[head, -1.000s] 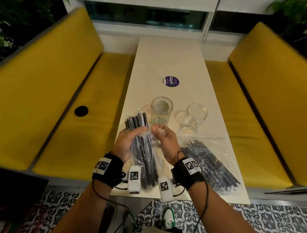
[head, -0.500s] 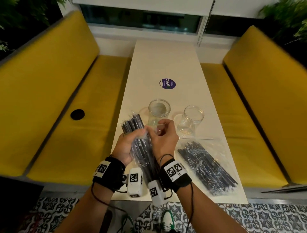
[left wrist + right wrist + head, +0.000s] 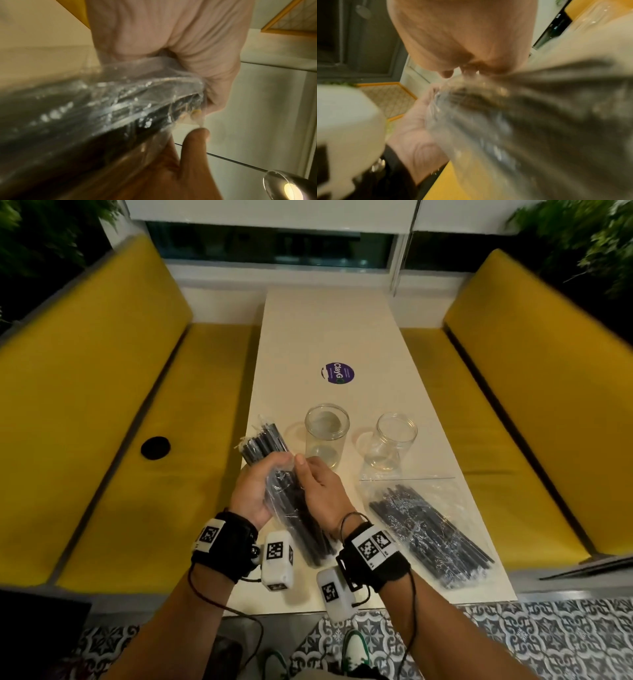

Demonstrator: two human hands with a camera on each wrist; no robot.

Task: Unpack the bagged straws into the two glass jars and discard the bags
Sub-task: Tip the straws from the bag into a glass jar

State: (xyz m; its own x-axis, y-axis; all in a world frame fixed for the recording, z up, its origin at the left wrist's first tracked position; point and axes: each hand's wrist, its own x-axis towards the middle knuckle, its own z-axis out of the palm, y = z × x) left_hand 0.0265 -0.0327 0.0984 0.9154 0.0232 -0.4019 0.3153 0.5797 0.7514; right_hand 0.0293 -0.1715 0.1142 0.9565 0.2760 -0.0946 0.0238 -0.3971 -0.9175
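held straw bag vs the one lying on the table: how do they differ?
The held bag is lifted off the table, gripped by the left hand and right hand; the second bag lies flat to the right, untouched.
The held bag's black straws stick out past its far end; the second bag's straws lie inside the plastic.
The held bag is bunched into a tight bundle; the second is spread wide.
Both are clear plastic with black straws.

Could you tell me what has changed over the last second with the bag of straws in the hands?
The right hand slid from pinching the bag's mouth down along the held bag, leaving more black straws sticking out. The left hand still grips it. Both jars and the second bag stayed put.
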